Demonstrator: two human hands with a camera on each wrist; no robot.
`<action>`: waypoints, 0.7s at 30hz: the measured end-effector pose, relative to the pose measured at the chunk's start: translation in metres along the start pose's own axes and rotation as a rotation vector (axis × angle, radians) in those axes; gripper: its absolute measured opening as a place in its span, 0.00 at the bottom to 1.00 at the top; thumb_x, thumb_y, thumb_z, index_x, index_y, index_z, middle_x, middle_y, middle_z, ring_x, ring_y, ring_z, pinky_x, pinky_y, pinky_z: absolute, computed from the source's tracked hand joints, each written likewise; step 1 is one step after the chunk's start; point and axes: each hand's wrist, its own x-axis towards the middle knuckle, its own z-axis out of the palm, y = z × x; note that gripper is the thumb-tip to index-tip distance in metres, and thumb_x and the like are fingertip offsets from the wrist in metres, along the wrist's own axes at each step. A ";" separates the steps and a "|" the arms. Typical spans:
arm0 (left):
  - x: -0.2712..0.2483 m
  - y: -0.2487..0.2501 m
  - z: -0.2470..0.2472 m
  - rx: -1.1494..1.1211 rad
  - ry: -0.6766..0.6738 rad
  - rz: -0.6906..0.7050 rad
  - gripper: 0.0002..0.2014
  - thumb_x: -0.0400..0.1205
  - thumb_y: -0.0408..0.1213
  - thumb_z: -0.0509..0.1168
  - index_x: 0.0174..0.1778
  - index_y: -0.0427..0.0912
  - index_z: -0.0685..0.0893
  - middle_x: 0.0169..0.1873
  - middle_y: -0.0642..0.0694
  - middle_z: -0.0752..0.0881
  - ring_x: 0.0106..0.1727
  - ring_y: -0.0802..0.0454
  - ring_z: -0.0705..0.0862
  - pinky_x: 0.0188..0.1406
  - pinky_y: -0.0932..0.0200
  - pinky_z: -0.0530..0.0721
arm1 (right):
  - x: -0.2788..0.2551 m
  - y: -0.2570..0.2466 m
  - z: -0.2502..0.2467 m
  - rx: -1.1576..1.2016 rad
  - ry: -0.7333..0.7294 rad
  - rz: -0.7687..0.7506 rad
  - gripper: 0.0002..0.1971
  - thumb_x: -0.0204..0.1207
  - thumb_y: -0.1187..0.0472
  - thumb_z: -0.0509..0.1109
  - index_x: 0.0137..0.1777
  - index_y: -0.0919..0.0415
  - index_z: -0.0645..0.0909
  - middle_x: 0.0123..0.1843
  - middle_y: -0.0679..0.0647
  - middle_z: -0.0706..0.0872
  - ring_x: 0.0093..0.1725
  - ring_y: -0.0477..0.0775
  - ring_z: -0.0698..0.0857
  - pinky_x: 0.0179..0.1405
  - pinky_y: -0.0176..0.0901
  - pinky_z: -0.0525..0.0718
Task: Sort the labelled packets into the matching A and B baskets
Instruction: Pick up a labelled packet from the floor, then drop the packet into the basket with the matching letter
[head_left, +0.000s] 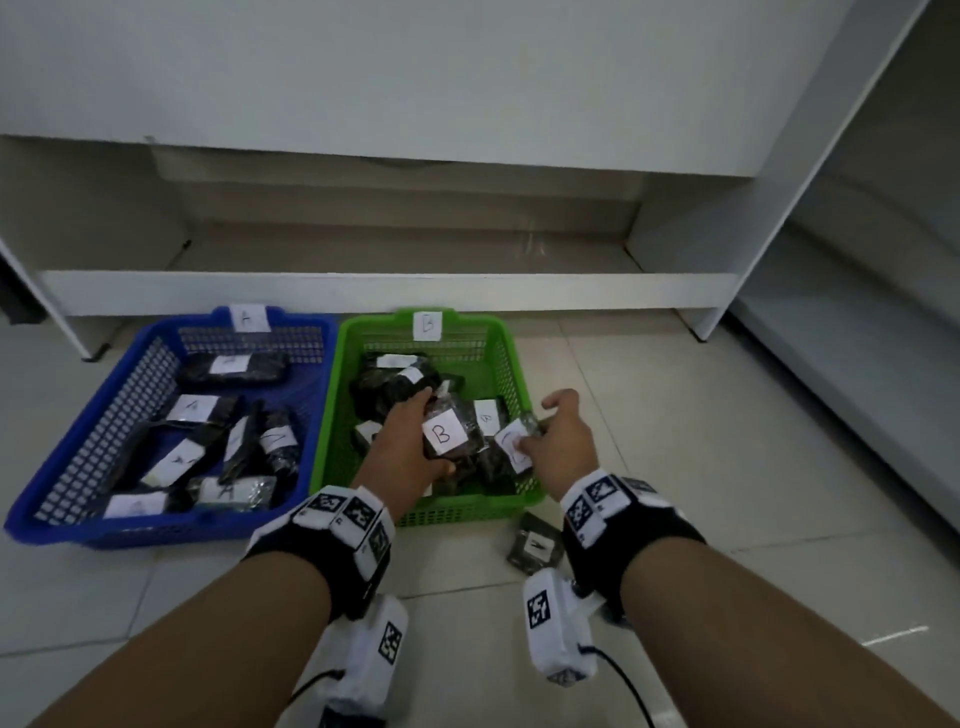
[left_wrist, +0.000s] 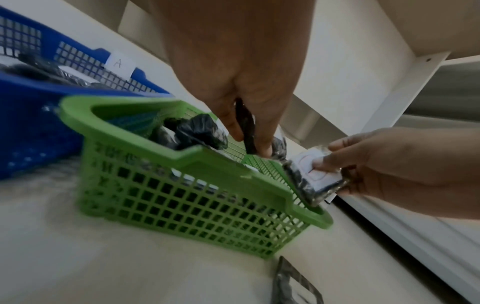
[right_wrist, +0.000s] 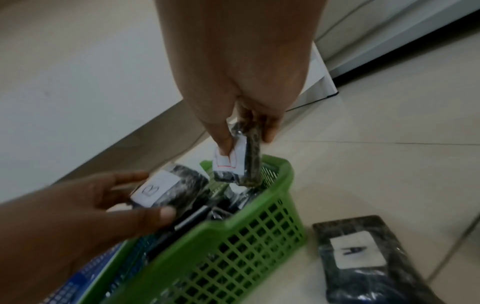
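Observation:
A green basket tagged B stands right of a blue basket tagged A; both hold several dark packets with white labels. Over the green basket my left hand grips a dark packet whose label reads B. My right hand pinches another labelled packet at the basket's right rim, thumb on its label. In the right wrist view that packet hangs just above the green rim. In the left wrist view my left hand holds its packet edge-on above the basket.
One dark packet with a white label lies on the tiled floor just right of the green basket's near corner. A white shelf unit stands behind both baskets, and its side panel rises at the right.

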 end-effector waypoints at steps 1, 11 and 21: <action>0.002 0.001 0.007 -0.006 0.020 -0.008 0.44 0.73 0.34 0.76 0.81 0.44 0.58 0.76 0.45 0.67 0.74 0.47 0.70 0.63 0.61 0.71 | 0.002 0.007 0.006 -0.088 -0.004 0.002 0.22 0.70 0.64 0.73 0.53 0.53 0.62 0.47 0.58 0.86 0.45 0.61 0.84 0.45 0.49 0.78; 0.032 -0.005 0.032 -0.095 0.302 -0.003 0.28 0.74 0.25 0.71 0.70 0.43 0.75 0.65 0.43 0.73 0.60 0.47 0.80 0.62 0.57 0.80 | 0.009 0.024 0.030 -0.399 -0.127 -0.181 0.12 0.74 0.59 0.68 0.57 0.52 0.76 0.56 0.57 0.81 0.61 0.62 0.74 0.53 0.49 0.67; 0.063 0.003 0.059 0.591 -0.014 -0.025 0.23 0.82 0.47 0.63 0.68 0.36 0.75 0.73 0.39 0.69 0.72 0.36 0.67 0.68 0.46 0.69 | 0.007 0.038 0.029 -0.697 -0.332 -0.361 0.11 0.76 0.66 0.61 0.51 0.56 0.84 0.57 0.50 0.85 0.66 0.54 0.68 0.62 0.56 0.62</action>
